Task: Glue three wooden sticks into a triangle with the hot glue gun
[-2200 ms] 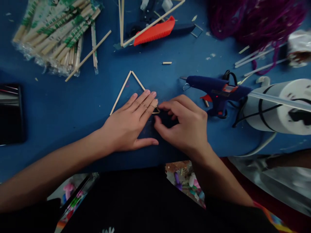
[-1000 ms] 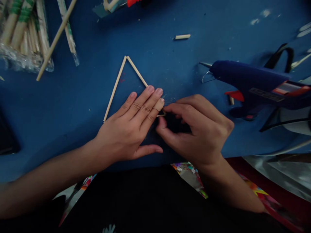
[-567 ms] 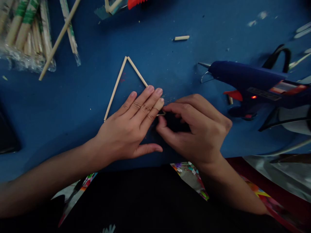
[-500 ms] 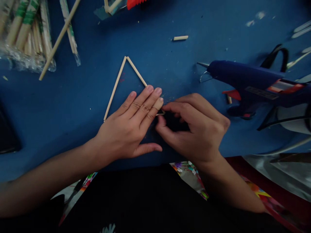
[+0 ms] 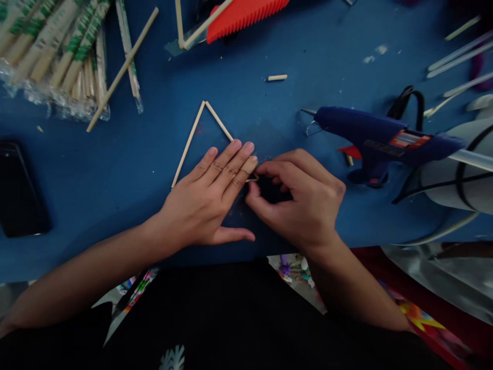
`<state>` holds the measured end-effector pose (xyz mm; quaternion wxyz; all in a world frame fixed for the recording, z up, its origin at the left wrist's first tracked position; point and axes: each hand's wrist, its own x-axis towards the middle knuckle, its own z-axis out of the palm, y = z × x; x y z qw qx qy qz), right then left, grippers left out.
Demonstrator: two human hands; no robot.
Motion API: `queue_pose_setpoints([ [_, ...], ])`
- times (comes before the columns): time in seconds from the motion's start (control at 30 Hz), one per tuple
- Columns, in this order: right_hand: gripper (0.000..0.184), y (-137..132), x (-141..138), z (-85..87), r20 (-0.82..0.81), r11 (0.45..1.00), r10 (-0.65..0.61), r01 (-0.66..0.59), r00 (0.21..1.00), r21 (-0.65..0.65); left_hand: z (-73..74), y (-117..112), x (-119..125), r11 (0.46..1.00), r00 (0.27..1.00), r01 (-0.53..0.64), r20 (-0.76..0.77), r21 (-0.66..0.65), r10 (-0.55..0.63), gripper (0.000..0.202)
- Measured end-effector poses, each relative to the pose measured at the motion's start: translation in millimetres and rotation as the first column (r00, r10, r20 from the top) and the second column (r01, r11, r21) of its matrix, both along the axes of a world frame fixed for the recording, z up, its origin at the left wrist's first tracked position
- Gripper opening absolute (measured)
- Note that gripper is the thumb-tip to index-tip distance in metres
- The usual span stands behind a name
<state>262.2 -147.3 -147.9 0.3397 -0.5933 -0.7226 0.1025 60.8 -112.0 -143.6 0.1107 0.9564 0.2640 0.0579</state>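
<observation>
Thin wooden sticks form a triangle on the blue table; its left stick (image 5: 188, 145) and its right stick (image 5: 219, 121) meet at the top. My left hand (image 5: 210, 198) lies flat over the lower right part of it, fingers stretched and thumb out to the side, hiding most of the bottom side. At the lower right corner, the curled thumb and index finger of my right hand (image 5: 304, 198) close in on the stick ends (image 5: 252, 179), which show only as a small bit between the fingertips.
A blue glue gun (image 5: 362, 128) lies to the right, beside a white round object (image 5: 439, 174). Wrapped chopsticks (image 5: 57, 51) and a loose stick (image 5: 123, 69) are at upper left, a phone (image 5: 21, 190) below. A red comb-like piece (image 5: 246, 18) and a short stick piece (image 5: 277, 77) lie farther back.
The camera view has shifted, bringing more of the phone, the red piece and the wrapped chopsticks into sight. Both hands stay at the triangle in nearly the same pose.
</observation>
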Motion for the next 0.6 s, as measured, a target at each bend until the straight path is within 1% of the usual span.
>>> queue_pose_setpoints([
  [0.27, 0.016, 0.0, -1.2, -2.3, -0.031, 1.0, -0.005, 0.006, 1.0, 0.025, -0.6, -1.6, 0.8, 0.999, 0.999, -0.025, 0.025, 0.02, 0.025, 0.125],
  [0.33, 0.016, -0.4, -1.2, -2.2, -0.028, 1.0, -0.008, 0.008, 1.0, 0.026, 0.0, -2.1, 0.5, 0.999, 0.998, -0.039, 0.042, 0.013, 0.038, 0.124],
  [0.4, 0.015, -1.2, -1.0, -1.7, -0.034, 1.0, -0.013, 0.014, 0.999, 0.015, 2.1, -3.2, -0.8, 0.999, 0.997, -0.049, 0.06, 0.008, 0.048, 0.118],
  [0.5, 0.013, -2.0, 0.3, 0.1, -0.071, 1.0, -0.013, 0.013, 0.997, -0.007, 9.1, -5.4, -7.2, 0.997, 0.992, -0.06, 0.11, 0.043, 0.055, 0.101],
  [0.57, 0.013, -2.2, 2.4, 1.9, -0.13, 0.999, 0.02, -0.016, 0.991, 0.03, 15.5, -6.1, -15.4, 0.989, 0.982, -0.087, 0.176, 0.118, 0.066, 0.087],
  [0.6, 0.013, -2.7, 3.9, 2.9, -0.172, 0.996, 0.048, -0.035, 0.984, 0.079, 18.5, -6.2, -20.8, 0.98, 0.974, -0.115, 0.211, 0.164, 0.079, 0.079],
])
